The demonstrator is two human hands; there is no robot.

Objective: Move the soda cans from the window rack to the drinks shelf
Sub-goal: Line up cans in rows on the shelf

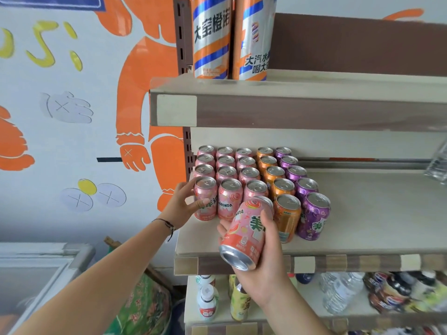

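Here, nearest the camera, the right hand [262,259] grasps a pink soda can [244,232], fingers wrapped round its body. The can is tilted, its silver base pointing down toward 7 o'clock and its top leaning toward 1 o'clock, and it is held above the front edge of the drinks shelf [362,223], just in front of the third pink column. At 9 o'clock from it, the left hand [185,204] reaches in with a dark cord bracelet [167,224] on the wrist; its thumb and fingers curl round the front-left pink can [205,198], which stands upright on the shelf at the corner.

Beyond the hands, the cans stand upright in tight rows running back toward 12 o'clock: three columns of pink cans [229,180], then a column of orange cans [278,187], then a column of purple cans [307,189] at the 3 o'clock side. The rest of the shelf toward 3 o'clock is bare board.

Below, at 6 o'clock, a lower shelf carries bottles [338,293]. Above, at 12 o'clock, the upper shelf [314,105] holds two tall silver, orange and blue cans [232,37]. At 9 o'clock, the wall bears an orange cartoon mural [145,81].
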